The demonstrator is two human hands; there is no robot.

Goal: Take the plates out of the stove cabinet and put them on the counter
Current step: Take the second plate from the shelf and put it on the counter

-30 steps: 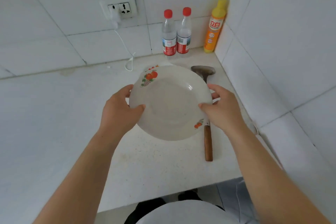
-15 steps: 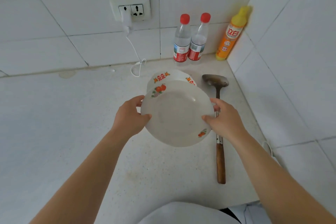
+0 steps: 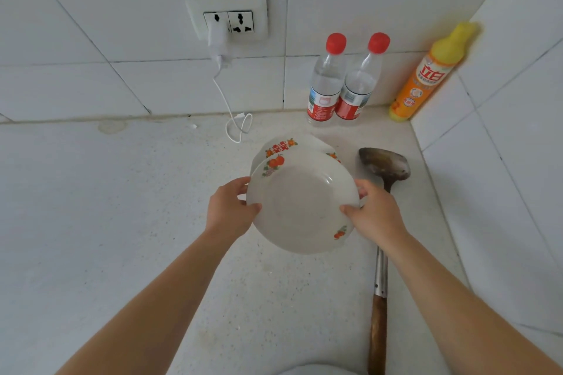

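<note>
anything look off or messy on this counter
Mostly tidy. A used-looking ladle lies flat on the counter right of the held plate, its bowl smeared with residue. A charger cable dangles loose from the wall socket onto the counter, plugged into nothing.

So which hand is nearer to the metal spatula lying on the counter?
Right. The right hand grips the plate's right rim directly over the metal spatula, covering part of its shaft. The left hand holds the opposite rim, a full plate width away.

Both arms reach forward, left hand (image 3: 230,210) and right hand (image 3: 373,213) gripping, thumbs on top.
</note>
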